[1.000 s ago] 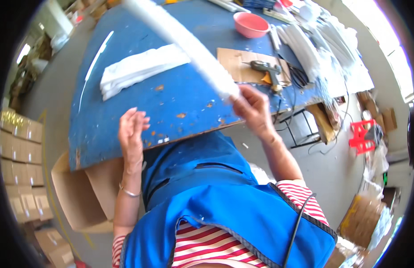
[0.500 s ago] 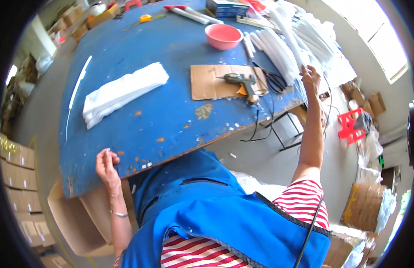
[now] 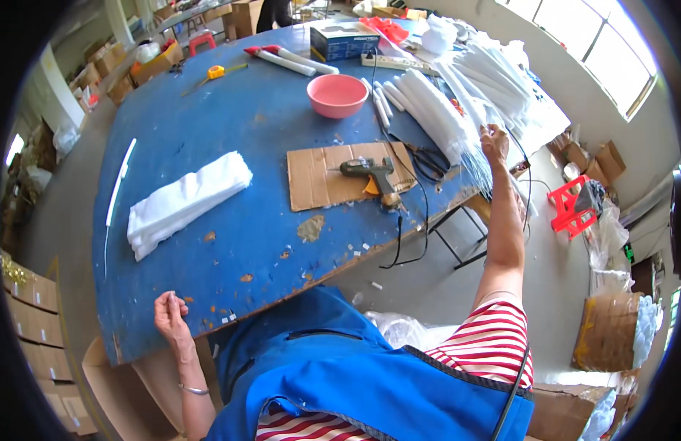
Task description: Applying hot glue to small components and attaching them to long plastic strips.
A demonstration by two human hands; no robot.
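The worktop (image 3: 208,132) is painted matt blue, its surface scuffed and chipped to bare patches near the front edge. A flat sheet of brown cardboard (image 3: 318,180) looks rough and dull under a glue gun (image 3: 370,173) of dark plastic. The bowl (image 3: 337,95) is smooth pink plastic with a slight sheen. The folded stack (image 3: 182,202) looks like soft white foam or cloth. The long white sleeves (image 3: 443,117) by the right hand (image 3: 493,140) seem thin, glossy film.

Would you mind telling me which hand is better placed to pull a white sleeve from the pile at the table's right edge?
Right. The right hand is already at the white sleeves, while the left hand rests at the near table edge, far off.
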